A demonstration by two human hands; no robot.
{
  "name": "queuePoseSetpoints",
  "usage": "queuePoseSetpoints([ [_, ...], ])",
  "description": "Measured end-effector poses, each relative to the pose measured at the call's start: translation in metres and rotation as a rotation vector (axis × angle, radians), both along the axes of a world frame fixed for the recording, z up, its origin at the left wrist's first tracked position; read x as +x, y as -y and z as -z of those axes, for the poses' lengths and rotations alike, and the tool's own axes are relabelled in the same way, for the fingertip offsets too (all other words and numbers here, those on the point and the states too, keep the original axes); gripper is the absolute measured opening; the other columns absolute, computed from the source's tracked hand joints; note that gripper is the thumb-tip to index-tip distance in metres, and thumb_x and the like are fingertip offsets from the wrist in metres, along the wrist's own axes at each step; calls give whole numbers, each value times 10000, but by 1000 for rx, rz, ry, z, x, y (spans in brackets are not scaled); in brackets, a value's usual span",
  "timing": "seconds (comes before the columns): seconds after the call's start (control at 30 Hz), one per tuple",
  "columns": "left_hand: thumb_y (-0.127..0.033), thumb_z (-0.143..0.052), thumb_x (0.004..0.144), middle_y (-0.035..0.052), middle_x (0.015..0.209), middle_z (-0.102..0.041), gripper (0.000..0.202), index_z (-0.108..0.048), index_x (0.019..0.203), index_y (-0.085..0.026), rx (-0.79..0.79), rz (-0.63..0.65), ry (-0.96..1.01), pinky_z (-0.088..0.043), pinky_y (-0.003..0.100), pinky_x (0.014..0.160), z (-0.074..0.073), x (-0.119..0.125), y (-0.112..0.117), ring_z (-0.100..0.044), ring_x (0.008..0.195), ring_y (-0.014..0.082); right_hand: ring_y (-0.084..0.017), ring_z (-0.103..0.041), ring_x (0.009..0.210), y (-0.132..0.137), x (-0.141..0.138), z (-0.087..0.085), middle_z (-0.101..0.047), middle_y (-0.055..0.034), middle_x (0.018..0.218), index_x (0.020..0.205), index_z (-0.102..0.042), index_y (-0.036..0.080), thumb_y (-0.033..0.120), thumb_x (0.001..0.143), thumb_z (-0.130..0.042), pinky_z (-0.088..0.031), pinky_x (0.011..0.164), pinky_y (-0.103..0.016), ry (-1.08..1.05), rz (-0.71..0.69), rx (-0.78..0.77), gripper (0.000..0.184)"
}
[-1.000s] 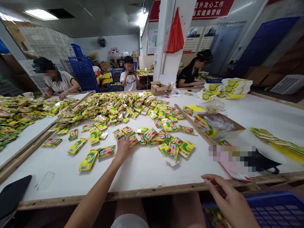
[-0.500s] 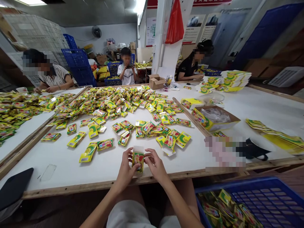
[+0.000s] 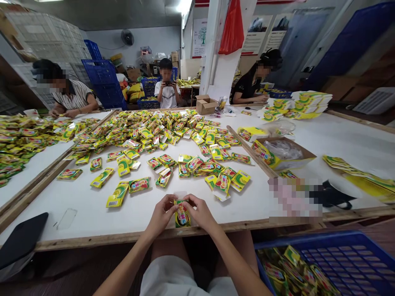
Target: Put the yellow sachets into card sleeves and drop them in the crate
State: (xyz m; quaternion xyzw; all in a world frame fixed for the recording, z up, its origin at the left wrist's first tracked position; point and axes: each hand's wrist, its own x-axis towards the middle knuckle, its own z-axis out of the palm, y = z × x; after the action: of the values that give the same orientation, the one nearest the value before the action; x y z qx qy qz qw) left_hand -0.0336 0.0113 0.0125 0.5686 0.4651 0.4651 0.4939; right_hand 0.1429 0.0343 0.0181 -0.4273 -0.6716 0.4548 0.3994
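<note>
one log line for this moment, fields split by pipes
left hand: holds small box | right hand: at its top end | loose boxes: on white table | blue basket: lower right, packs inside

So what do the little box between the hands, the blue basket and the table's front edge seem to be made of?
Small box: likely thin card, perhaps lightly glossed; bright print and straight edges suggest it.
Blue basket: probably moulded plastic, smooth, its wall evenly slotted.
Table edge: apparently wood, unvarnished-looking, brownish with dark spots.
</note>
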Motion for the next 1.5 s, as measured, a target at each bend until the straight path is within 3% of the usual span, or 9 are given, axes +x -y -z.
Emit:
queuePoseSetpoints([
  [0.1, -396, -635, 793, 39, 886, -643, 332, -559, 1034, -181, -20, -23, 55, -496, 302, 764, -1, 3, 0, -627, 841, 181, -157, -599, 693, -2, -2, 0, -654, 2, 743, 821, -629, 196, 346, 846, -546, -483, 653, -259, 15, -19, -8, 173],
  [0.27, -382, -632, 804, 46, 895, -687, 383, -503, 1118, -204, -42, -18, 111, -512, 316, 781, -3, 8, 5, -663, 867, 192, -187, -648, 810, 5, 3, 7, -676, -14, 845, 1011, -550, 230, 365, 834, -584, -520, 730, -299, -165, 23, -82, 226],
  [0.53, -347, -613, 823, 88, 981, -701, 219, -638, 948, -169, 26, -9, 50, -518, 374, 853, -4, 7, 4, -654, 940, 229, -188, -635, 771, 0, 4, 5, -664, -27, 797, 826, -616, 195, 380, 827, -590, -509, 729, -306, -115, 72, -28, 187],
  [0.73, -329, -599, 838, 87, 1086, -665, 314, -514, 1116, -210, 72, -51, 95, -500, 368, 901, -6, 15, 6, -637, 1016, 212, -189, -660, 830, 1, 4, -1, -690, -32, 887, 1046, -585, 219, 334, 846, -573, -523, 769, -312, -159, 80, 3, 231],
  [1.0, -322, -563, 864, 95, 1109, -660, 243, -579, 1076, -203, 120, -99, -43, -491, 371, 897, -8, 16, 14, -626, 1012, 217, -195, -640, 828, 7, 6, -11, -684, -36, 871, 866, -654, 204, 334, 834, -583, -518, 756, -308, -51, 67, 67, 151],
  [1.2, -301, -566, 863, 67, 913, -705, 159, -666, 901, -183, 168, -161, -133, -506, 327, 803, -14, 20, 10, -647, 875, 207, -189, -632, 739, 4, 6, -15, -680, -32, 786, 815, -648, 204, 367, 853, -568, -505, 696, -293, 0, 40, 79, 186],
  [1.3, -293, -604, 830, 51, 854, -703, 154, -673, 902, -176, 144, -190, -134, -502, 298, 743, -15, 20, 4, -640, 797, 191, -162, -610, 674, 0, 5, -21, -654, 0, 723, 817, -634, 202, 323, 842, -582, -480, 653, -267, 33, 45, 100, 134],
  [1.5, -305, -628, 813, 51, 810, -695, 163, -679, 857, -156, 52, -137, -21, -502, 283, 728, -7, 15, -4, -628, 765, 179, -145, -603, 666, -2, 6, -20, -647, 10, 697, 804, -628, 194, 290, 840, -570, -462, 625, -244, 41, 32, 37, 118],
])
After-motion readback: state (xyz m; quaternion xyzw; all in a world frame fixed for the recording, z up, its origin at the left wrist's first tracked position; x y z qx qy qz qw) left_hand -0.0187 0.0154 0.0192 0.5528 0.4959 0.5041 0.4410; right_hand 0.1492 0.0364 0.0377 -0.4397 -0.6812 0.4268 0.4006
